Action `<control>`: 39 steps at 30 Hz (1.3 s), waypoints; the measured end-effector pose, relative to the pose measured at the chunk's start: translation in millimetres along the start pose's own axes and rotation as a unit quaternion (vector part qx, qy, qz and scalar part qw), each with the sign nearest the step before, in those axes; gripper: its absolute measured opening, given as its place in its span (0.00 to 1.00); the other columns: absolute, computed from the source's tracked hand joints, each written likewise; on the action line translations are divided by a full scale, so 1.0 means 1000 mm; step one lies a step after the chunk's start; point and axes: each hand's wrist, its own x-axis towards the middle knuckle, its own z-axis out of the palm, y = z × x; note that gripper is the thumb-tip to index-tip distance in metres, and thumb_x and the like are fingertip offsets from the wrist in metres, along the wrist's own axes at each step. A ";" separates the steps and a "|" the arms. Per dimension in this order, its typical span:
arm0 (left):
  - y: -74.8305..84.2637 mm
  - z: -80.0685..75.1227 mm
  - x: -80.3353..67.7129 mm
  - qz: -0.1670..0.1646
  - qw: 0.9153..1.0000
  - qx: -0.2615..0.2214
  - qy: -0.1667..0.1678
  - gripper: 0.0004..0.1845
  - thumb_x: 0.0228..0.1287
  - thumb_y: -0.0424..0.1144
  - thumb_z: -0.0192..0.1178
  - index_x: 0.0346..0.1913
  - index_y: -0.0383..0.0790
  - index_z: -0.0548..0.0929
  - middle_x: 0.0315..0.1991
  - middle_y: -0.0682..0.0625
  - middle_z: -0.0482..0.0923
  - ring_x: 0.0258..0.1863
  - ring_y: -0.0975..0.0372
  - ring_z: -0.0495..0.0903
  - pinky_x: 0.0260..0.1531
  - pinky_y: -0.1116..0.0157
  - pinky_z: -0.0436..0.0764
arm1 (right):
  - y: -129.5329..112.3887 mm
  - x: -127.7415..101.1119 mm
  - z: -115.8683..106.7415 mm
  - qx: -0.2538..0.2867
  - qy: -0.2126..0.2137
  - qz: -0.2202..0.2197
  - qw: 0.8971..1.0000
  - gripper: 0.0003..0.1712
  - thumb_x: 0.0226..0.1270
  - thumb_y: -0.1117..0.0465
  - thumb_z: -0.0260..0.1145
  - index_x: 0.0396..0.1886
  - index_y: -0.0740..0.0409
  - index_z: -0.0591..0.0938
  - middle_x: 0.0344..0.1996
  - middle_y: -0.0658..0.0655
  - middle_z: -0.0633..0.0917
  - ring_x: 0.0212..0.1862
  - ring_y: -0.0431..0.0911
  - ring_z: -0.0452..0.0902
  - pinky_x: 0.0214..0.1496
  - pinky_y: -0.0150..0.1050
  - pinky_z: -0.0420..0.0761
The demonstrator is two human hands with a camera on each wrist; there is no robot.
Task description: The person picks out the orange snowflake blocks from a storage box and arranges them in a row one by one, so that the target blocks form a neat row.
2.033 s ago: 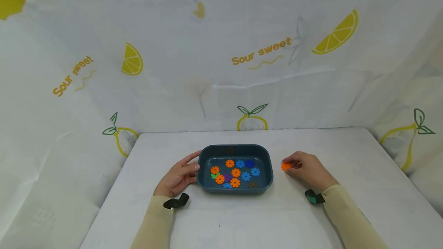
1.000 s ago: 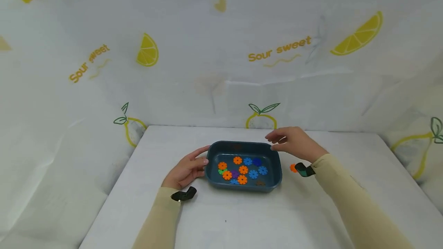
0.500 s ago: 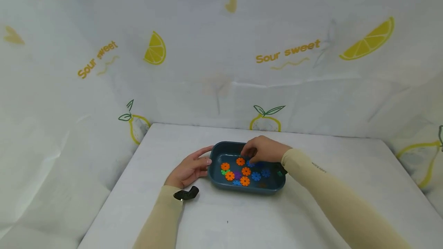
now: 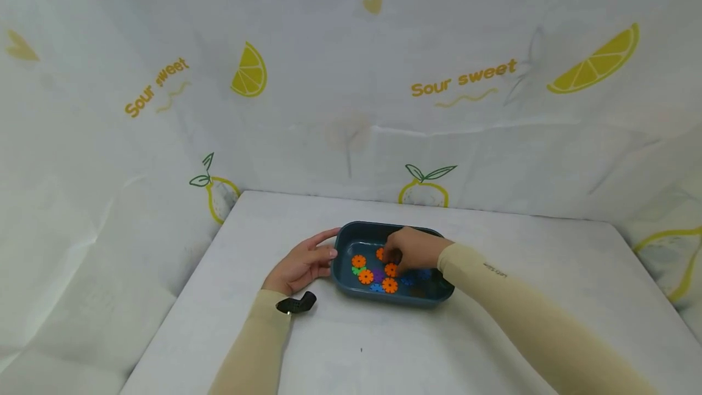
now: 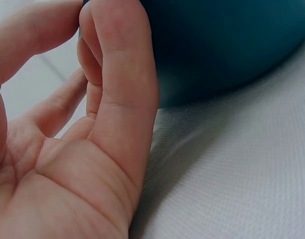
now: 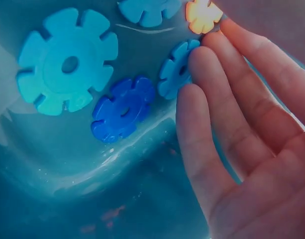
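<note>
Reaching into the dark blue tray [image 4: 344,238], the right hand [image 4: 412,250] has its fingers [image 6: 212,129] straight and spread just apart, gripping nothing. Its fingertips touch a light blue notched disc [image 6: 175,69] on the tray floor, and an orange disc [image 6: 203,15] lies just beyond the tip of the farthest finger. Beside the fingertips, toward the tray wall, sits a dark blue disc [image 6: 123,108], with a larger light blue disc [image 6: 66,60] a little further out from the hand. Seen from the head camera, more orange discs [image 4: 365,276] and one green disc [image 4: 357,270] lie on the side of the tray away from this hand's wrist.

The left hand [image 4: 300,264] rests on the white table [image 4: 384,346] against the tray's outer end, thumb along the rim and fingers lightly curled, pressed to the wall [image 5: 227,45]. It steadies the tray without closing around it. A black wrist strap [image 4: 297,304] shows behind this hand.
</note>
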 end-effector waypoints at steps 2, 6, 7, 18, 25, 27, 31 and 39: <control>0.001 0.000 0.000 0.000 1.000 -0.001 0.003 0.32 0.79 0.37 0.65 0.81 0.55 0.71 0.59 0.46 0.84 0.43 0.59 0.85 0.43 0.66 0.88 | -0.002 0.001 0.001 -0.005 0.002 0.003 1.000 0.14 0.62 0.61 0.83 0.48 0.49 0.92 0.42 0.44 0.87 0.44 0.39 0.81 0.56 0.43 0.87; 0.001 0.001 0.000 -0.004 1.000 -0.006 0.008 0.32 0.78 0.37 0.66 0.81 0.55 0.72 0.58 0.47 0.84 0.42 0.59 0.85 0.42 0.67 0.88 | -0.004 0.003 0.002 -0.015 0.004 0.009 1.000 0.15 0.61 0.60 0.84 0.47 0.49 0.92 0.41 0.44 0.87 0.43 0.40 0.81 0.56 0.43 0.87; 0.002 0.001 0.000 -0.005 1.000 -0.007 0.009 0.32 0.78 0.36 0.65 0.81 0.55 0.72 0.57 0.47 0.84 0.41 0.60 0.85 0.41 0.67 0.88 | -0.005 0.004 0.003 -0.016 0.004 0.012 1.000 0.15 0.61 0.60 0.85 0.47 0.49 0.92 0.41 0.44 0.87 0.43 0.40 0.81 0.56 0.43 0.87; 0.005 0.003 0.000 -0.003 1.000 -0.007 0.003 0.31 0.80 0.34 0.62 0.81 0.53 0.72 0.58 0.46 0.84 0.42 0.60 0.87 0.42 0.67 0.88 | -0.004 0.008 0.006 -0.020 0.013 0.019 1.000 0.12 0.60 0.59 0.85 0.42 0.46 0.92 0.37 0.42 0.87 0.40 0.40 0.80 0.53 0.42 0.87; 0.003 0.004 -0.002 -0.003 1.000 -0.011 0.004 0.31 0.80 0.34 0.63 0.81 0.53 0.71 0.61 0.44 0.84 0.43 0.59 0.87 0.44 0.66 0.89 | -0.008 0.005 0.004 -0.018 0.007 0.019 1.000 0.16 0.63 0.58 0.84 0.50 0.51 0.93 0.39 0.43 0.88 0.40 0.39 0.81 0.52 0.40 0.87; 0.004 0.005 -0.001 -0.004 1.000 -0.012 0.002 0.31 0.80 0.34 0.63 0.81 0.54 0.71 0.63 0.43 0.83 0.44 0.59 0.87 0.45 0.65 0.89 | -0.008 0.003 0.000 -0.013 0.013 0.013 1.000 0.18 0.63 0.58 0.83 0.52 0.52 0.93 0.41 0.44 0.88 0.41 0.39 0.81 0.52 0.39 0.87; 0.005 0.004 0.002 -0.002 1.000 -0.007 0.001 0.33 0.79 0.34 0.64 0.81 0.54 0.70 0.65 0.42 0.83 0.44 0.59 0.87 0.45 0.65 0.89 | -0.009 -0.005 -0.013 0.001 0.033 0.007 0.999 0.19 0.64 0.58 0.82 0.54 0.52 0.93 0.44 0.45 0.87 0.42 0.39 0.81 0.51 0.37 0.87; -0.004 0.003 0.000 0.002 1.000 -0.005 0.002 0.33 0.79 0.33 0.63 0.82 0.53 0.70 0.63 0.43 0.84 0.43 0.60 0.87 0.43 0.67 0.89 | -0.005 -0.029 -0.025 0.029 0.075 0.002 0.997 0.15 0.67 0.59 0.79 0.52 0.50 0.93 0.43 0.45 0.86 0.44 0.41 0.80 0.50 0.38 0.86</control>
